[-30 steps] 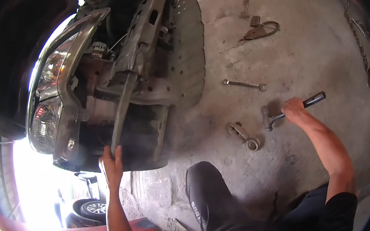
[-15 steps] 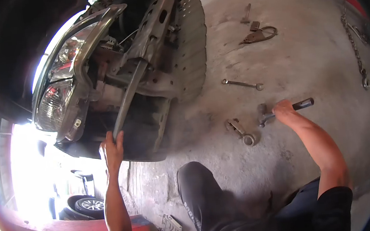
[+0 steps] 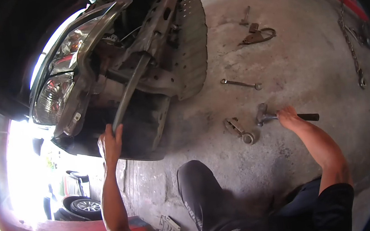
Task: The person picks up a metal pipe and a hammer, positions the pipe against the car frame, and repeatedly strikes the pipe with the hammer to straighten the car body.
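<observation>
Left hand (image 3: 111, 143) clasps a bar (image 3: 131, 90) running toward one o'clock; right hand (image 3: 290, 117), at its three o'clock, grips a hammer (image 3: 264, 116).

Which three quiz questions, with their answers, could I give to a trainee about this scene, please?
1. What does the left hand hold, and what does the right hand hold?
2. True or false: the wrench lies on the floor, apart from both hands.
3. Where in the picture is the headlight? A) upper left B) upper right C) lower right

Key:
1. Left, a grey bar; right, a hammer.
2. True.
3. A.
</observation>
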Demonstrator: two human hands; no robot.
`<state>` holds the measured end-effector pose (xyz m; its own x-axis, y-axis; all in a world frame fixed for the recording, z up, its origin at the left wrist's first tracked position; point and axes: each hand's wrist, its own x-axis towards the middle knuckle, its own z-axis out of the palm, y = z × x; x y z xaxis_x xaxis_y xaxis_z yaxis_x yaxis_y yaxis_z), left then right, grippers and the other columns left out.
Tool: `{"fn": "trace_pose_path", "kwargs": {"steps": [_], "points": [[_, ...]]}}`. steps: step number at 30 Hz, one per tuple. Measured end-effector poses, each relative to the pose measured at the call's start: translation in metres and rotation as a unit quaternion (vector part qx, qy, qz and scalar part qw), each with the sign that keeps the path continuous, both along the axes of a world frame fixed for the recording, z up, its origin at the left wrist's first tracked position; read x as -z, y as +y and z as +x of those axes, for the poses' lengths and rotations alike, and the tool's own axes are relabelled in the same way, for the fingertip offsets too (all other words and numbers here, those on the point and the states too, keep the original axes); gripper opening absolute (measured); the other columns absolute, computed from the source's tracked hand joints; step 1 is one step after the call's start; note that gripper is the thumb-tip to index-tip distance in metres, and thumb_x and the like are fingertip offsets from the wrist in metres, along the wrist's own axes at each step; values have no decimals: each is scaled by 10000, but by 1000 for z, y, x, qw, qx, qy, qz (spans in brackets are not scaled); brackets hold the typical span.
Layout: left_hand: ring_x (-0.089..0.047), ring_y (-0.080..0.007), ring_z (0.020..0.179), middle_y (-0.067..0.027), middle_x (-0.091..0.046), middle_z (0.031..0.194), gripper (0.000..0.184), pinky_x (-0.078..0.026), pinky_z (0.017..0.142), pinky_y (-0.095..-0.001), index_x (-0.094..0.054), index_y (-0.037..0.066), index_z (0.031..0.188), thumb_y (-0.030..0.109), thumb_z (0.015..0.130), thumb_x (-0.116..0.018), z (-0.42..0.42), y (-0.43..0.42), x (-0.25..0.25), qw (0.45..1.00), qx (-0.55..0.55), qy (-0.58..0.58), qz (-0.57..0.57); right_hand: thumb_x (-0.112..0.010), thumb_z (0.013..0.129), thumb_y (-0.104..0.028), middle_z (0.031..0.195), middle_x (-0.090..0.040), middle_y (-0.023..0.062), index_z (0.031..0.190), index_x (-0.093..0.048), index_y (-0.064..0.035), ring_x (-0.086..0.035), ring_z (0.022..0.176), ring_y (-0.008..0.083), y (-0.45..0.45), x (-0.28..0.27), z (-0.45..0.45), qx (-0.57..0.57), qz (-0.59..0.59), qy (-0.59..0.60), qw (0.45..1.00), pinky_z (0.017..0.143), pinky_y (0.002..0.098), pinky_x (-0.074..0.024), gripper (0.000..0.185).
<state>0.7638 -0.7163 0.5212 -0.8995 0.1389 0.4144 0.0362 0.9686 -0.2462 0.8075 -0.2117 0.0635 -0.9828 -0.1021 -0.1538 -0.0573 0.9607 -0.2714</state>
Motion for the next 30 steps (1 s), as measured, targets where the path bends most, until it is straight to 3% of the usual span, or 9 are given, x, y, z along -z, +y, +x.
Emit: {"fn": "trace_pose_path", "kwargs": {"steps": [5, 9, 12, 15, 17, 21, 24, 27, 30], "points": [[-616, -445, 600, -246, -592, 617, 412, -440, 545, -511, -591, 2, 859, 402, 954, -619, 2, -6, 5, 998, 36, 59, 2, -539, 888, -120, 1005, -731, 115, 981, -745, -123, -687, 996, 304, -1, -2, -3, -37, 47, -39, 997, 830, 420, -535, 226], [-620, -436, 589, -246, -597, 621, 415, -445, 536, -500, -592, 3, 857, 407, 945, -631, -5, -9, -3, 1000, 21, 16, -13, -582, 853, -117, 1005, -733, 107, 1004, -740, -134, -686, 1011, 295, 1, -22, 1, -39, 56, -79, 995, 847, 410, -538, 219], [-628, -434, 598, -244, -600, 620, 413, -459, 541, -501, -589, 8, 847, 407, 941, -639, -6, -6, -1, 1000, 22, 18, -11, -624, 825, -158, 982, -720, 157, 1033, -712, -85, -687, 974, 329, 3, -28, 8, -32, 16, -81, 996, 835, 431, -541, 238], [-638, -435, 615, -235, -610, 628, 366, -479, 552, -504, -576, 15, 846, 361, 919, -671, -2, -9, -2, 999, 22, 23, -9, -655, 800, -188, 953, -701, 208, 1022, -682, -29, -683, 915, 373, -17, -77, 22, 40, -190, -103, 976, 802, 457, -541, 274], [-647, -431, 631, -226, -627, 651, 302, -493, 560, -506, -566, 24, 867, 287, 885, -712, -4, -8, -1, 999, 37, 31, -25, -696, 795, -220, 806, -671, 208, 995, -622, 4, -680, 778, 350, -37, -105, 21, 21, -308, -73, 948, 713, 438, -520, 310], [-646, -431, 715, -209, -657, 785, 314, -505, 620, -512, -522, 43, 980, 96, 768, -747, -10, -27, 12, 999, 31, 35, -24, -694, 845, -214, 724, -631, 163, 986, -568, 13, -630, 641, 253, -94, -207, 19, -34, -456, 23, 889, 610, 363, -493, 295], [-651, -425, 746, -195, -652, 800, 313, -509, 653, -512, -510, 54, 985, 95, 774, -739, -12, -36, 21, 994, 74, 78, -27, -727, 813, -209, 700, -622, 112, 1002, -563, 5, -602, 583, 226, -126, -266, 10, -106, -534, 56, 837, 563, 344, -480, 329], [-666, -408, 778, -181, -664, 845, 285, -523, 672, -512, -507, 67, 974, 110, 791, -721, -12, -27, 14, 999, 27, 30, -28, -739, 794, -195, 710, -633, 77, 1044, -567, -31, -604, 563, 229, -161, -268, -11, -200, -463, 343, 793, 531, 335, -472, 346], [-678, -401, 768, -183, -675, 872, 277, -540, 671, -514, -510, 65, 1003, 112, 808, -702, -7, -27, 11, 999, 10, -9, -33, -730, 783, -169, 732, -639, 86, 1082, -566, -47, -618, 572, 247, -195, -263, -16, -182, -401, 399, 804, 539, 343, -481, 362]]}}
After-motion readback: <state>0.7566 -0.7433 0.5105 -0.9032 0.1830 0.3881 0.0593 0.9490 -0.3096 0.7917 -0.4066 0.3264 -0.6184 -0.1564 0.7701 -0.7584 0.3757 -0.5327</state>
